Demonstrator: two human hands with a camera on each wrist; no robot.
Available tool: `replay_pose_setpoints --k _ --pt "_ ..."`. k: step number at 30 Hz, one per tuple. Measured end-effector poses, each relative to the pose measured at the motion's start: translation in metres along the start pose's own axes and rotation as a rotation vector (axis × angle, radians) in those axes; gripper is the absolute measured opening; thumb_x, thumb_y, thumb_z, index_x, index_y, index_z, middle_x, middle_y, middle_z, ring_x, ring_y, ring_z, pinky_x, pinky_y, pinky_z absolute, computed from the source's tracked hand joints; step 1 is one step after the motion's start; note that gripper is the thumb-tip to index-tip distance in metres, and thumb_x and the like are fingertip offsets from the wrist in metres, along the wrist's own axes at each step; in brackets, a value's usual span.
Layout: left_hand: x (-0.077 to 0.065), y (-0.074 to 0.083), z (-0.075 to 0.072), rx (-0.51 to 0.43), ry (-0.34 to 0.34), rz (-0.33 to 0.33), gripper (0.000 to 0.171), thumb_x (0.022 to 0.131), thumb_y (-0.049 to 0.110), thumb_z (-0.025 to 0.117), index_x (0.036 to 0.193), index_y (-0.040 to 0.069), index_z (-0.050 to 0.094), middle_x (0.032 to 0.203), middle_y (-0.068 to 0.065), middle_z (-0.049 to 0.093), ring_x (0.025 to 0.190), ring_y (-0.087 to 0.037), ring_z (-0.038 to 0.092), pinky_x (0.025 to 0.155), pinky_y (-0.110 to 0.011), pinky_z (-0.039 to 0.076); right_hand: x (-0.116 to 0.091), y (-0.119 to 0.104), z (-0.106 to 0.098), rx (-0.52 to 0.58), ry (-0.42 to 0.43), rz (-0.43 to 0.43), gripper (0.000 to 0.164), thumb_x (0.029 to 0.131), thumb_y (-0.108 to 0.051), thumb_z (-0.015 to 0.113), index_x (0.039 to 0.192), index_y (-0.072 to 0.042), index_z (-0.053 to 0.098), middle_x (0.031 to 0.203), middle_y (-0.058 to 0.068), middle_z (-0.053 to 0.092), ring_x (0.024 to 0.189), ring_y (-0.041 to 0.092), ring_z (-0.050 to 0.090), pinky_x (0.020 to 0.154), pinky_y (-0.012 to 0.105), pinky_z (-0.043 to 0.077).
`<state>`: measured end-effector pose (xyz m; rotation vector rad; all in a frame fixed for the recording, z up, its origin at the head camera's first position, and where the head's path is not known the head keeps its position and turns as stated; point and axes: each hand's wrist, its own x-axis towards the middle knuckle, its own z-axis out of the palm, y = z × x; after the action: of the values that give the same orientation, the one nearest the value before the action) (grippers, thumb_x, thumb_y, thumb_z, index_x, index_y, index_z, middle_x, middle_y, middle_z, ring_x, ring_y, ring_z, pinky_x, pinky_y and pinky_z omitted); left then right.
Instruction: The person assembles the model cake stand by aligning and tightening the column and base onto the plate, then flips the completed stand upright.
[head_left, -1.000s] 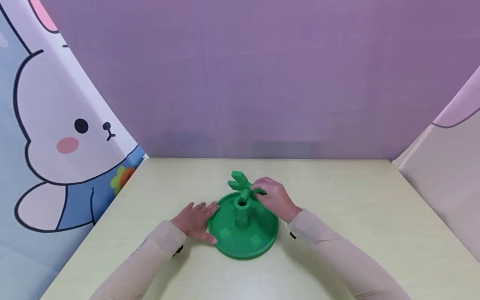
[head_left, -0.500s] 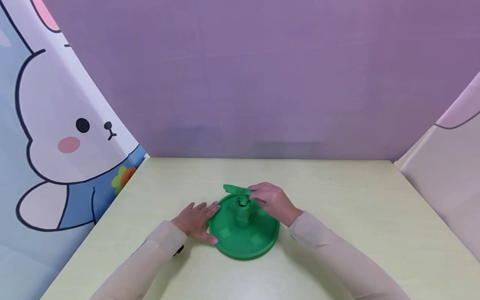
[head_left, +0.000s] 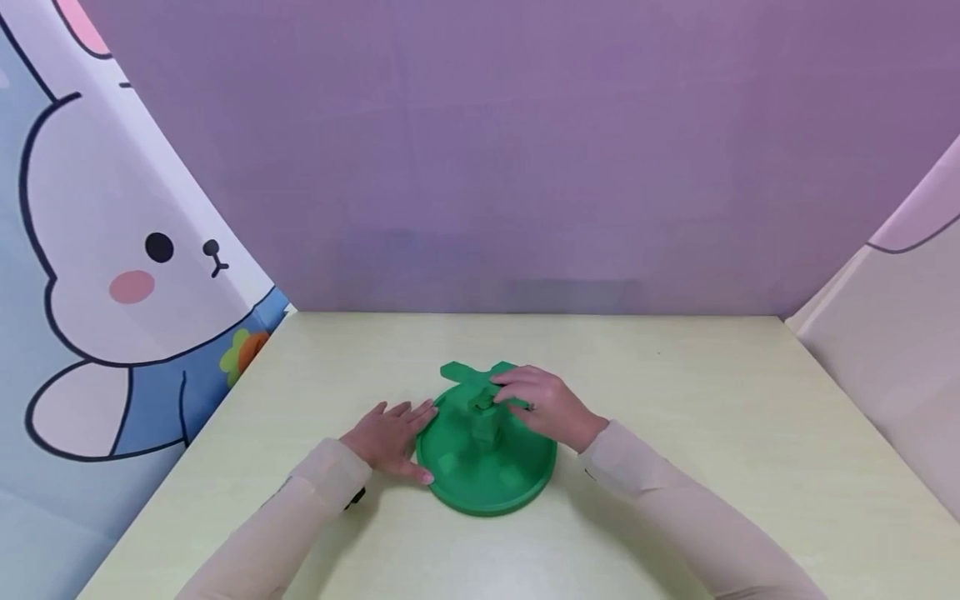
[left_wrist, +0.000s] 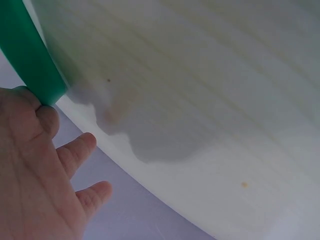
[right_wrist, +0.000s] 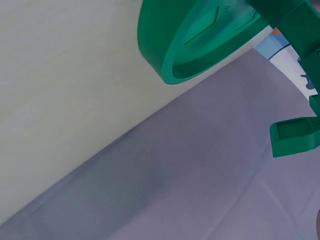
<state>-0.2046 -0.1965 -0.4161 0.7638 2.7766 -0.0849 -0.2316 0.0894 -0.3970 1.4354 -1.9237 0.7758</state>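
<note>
A round green base (head_left: 486, 504) with a raised rim lies on the table, and a hollow green post (head_left: 486, 432) rises from its middle. My left hand (head_left: 390, 442) lies against the left side of the base, fingers spread and fingertips right at the rim; in the left wrist view the hand (left_wrist: 35, 165) meets the base's green edge (left_wrist: 30, 50). Over the post top sits a green piece with several flat arms (head_left: 463, 374). My right hand (head_left: 551, 408) pinches this piece by its right side, hiding part of it. One blocky arm (right_wrist: 294, 136) shows in the right wrist view.
The pale wooden table (head_left: 675, 467) runs back to a purple cloth wall (head_left: 480, 167). A cloth with a cartoon rabbit (head_left: 112, 250) hangs along the left, and a pale cloth (head_left: 892, 333) along the right.
My right hand has lowered the armed piece, tipping it from steeply tilted to nearly level over the post and turning it. My left hand has stayed at the rim.
</note>
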Motion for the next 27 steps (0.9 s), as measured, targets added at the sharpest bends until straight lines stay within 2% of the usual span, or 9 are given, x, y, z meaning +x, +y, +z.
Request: replay_pose_setpoints --k 8,20,27 --pt "0.001 -0.002 0.0 -0.018 0.006 -0.001 0.105 0.074 0.068 0.066 0.15 0.006 0.028 0.156 -0.007 0.027 0.137 -0.038 0.031 0.108 -0.06 0.023 0.003 -0.003 0.002 0.07 -0.001 0.034 0.029 0.066 0.003 0.082 0.093 0.002 0.074 0.101 0.013 0.07 0.096 0.026 0.065 0.088 0.033 0.052" --pt "0.001 -0.003 0.002 -0.028 0.005 -0.004 0.105 0.074 0.068 0.066 0.151 0.006 0.028 0.156 -0.007 0.027 0.138 -0.037 0.031 0.108 -0.059 0.024 -0.005 -0.011 0.005 -0.02 0.01 0.004 0.029 0.066 0.003 0.079 0.095 0.004 0.073 0.102 0.015 0.07 0.097 0.027 0.065 0.089 0.032 0.051" --pt "-0.001 -0.001 0.0 -0.037 0.004 -0.004 0.104 0.074 0.067 0.066 0.15 0.006 0.028 0.156 -0.007 0.028 0.137 -0.037 0.032 0.108 -0.06 0.024 -0.012 -0.008 0.007 -0.052 0.024 -0.055 0.028 0.067 0.005 0.079 0.095 0.006 0.073 0.103 0.017 0.069 0.097 0.029 0.065 0.087 0.032 0.052"
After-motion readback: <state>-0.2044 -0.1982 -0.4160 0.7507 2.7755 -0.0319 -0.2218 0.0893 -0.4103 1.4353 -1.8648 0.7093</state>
